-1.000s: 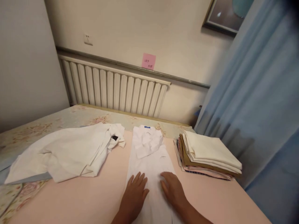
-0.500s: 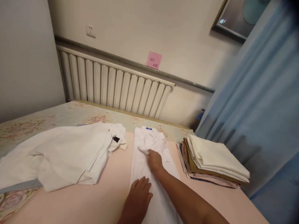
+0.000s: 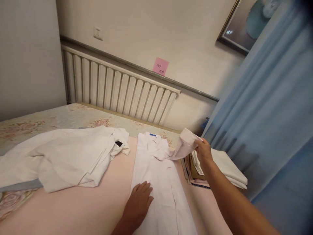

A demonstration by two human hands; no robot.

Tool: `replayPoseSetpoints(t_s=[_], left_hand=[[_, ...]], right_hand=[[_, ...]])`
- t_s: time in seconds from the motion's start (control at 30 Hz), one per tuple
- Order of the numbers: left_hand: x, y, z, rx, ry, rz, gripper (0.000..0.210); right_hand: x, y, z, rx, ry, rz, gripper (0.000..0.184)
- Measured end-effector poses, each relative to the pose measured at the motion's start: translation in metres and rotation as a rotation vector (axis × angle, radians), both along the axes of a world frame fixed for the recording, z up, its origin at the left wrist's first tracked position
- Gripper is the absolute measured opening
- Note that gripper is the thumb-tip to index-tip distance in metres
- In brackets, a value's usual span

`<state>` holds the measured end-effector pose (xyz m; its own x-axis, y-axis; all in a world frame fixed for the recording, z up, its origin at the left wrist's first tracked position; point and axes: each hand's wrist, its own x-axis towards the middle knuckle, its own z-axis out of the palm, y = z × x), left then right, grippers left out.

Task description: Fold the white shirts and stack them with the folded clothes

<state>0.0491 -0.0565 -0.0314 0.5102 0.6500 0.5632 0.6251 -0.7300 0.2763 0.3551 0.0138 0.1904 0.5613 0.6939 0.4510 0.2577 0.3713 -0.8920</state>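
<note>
A white shirt lies lengthwise on the pink cloth, its collar and blue label at the far end. My left hand rests flat on the shirt's left side, fingers extended. My right hand pinches the end of the shirt's sleeve and holds it raised out to the right, beside the collar. The sleeve stretches from the shirt's upper part to my fingers. Behind my right wrist, a folded stack of clothes is partly hidden.
To the left lies a heap of white garments with a black label. Floral bedding shows beyond the pink cloth. A white radiator runs along the wall, with a pink note above. A blue curtain hangs at the right.
My right hand has moved from the middle of the shirt out to the right, drawing the sleeve up and across. My left hand stays on the shirt; the view has shifted slightly.
</note>
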Motion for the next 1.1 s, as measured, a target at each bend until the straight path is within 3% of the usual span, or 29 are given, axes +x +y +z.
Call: replayPoseSetpoints(t_s=[0.2, 0.4, 0.53, 0.67, 0.8, 1.1], left_hand=[[0.0, 0.001, -0.001, -0.031, -0.006, -0.005, 0.032], [0.001, 0.001, 0.002, -0.104, -0.018, -0.008, 0.033], [0.002, 0.001, 0.001, -0.122, -0.011, -0.011, 0.033], [0.002, 0.003, -0.002, -0.117, -0.011, -0.004, 0.033], [0.002, 0.003, -0.006, -0.062, -0.039, -0.008, 0.033], [0.0, 0.003, -0.004, -0.019, -0.038, -0.013, 0.033]], right_hand=[[0.003, -0.036, 0.032, -0.041, -0.009, 0.174, 0.011], [0.002, -0.078, 0.04, -0.119, -0.198, 0.398, 0.014], [0.014, -0.097, 0.042, -0.107, -0.322, 0.352, 0.019], [0.019, -0.109, 0.048, -0.049, -0.3, 0.327, 0.019], [0.011, -0.12, 0.053, -0.078, -0.279, 0.31, 0.019], [-0.004, -0.134, 0.067, -0.037, -0.415, 0.119, 0.008]])
